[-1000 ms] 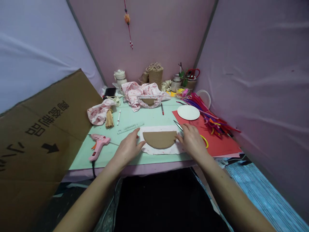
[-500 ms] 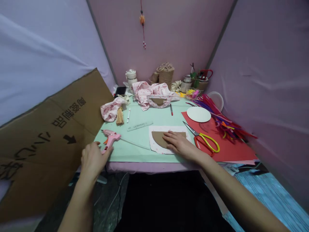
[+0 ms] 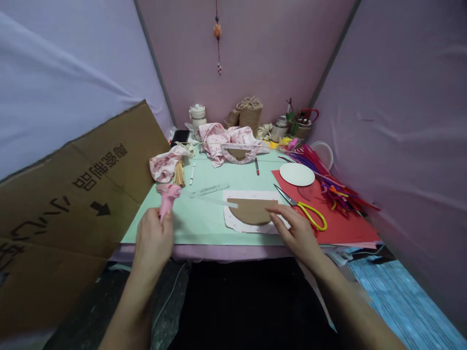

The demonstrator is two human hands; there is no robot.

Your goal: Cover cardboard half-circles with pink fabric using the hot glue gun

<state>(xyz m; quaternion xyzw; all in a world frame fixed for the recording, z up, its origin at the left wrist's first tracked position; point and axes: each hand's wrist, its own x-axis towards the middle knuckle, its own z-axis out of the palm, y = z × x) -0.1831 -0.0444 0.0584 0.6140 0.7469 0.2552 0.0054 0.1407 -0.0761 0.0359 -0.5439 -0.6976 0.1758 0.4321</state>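
My left hand (image 3: 155,236) is wrapped round the handle of a pink glue gun (image 3: 169,198), held over the left part of the green table mat. A long translucent glue stick (image 3: 217,201) sticks out of the gun's back toward the right. My right hand (image 3: 296,231) has its fingers apart, near the right end of a half-round brown cardboard piece (image 3: 251,212). That piece lies on white cloth with small pink dots (image 3: 237,226). Nothing shows in my right hand. Beside it lie scissors (image 3: 312,214) with yellow and red handles.
A ruler (image 3: 209,189), a marker (image 3: 192,174) and a red pen (image 3: 257,166) lie behind the cloth. Red sheets (image 3: 343,223), a white oval (image 3: 297,174) and pipe cleaners (image 3: 337,187) are at right. Pink fabric (image 3: 215,138) and twine (image 3: 250,114) stand behind. Large cardboard (image 3: 83,194) leans left.
My left hand has grasped and lifted the glue gun, turning it, and the glue stick's end swung up over the cardboard. My right hand has come off the cardboard and moved right.
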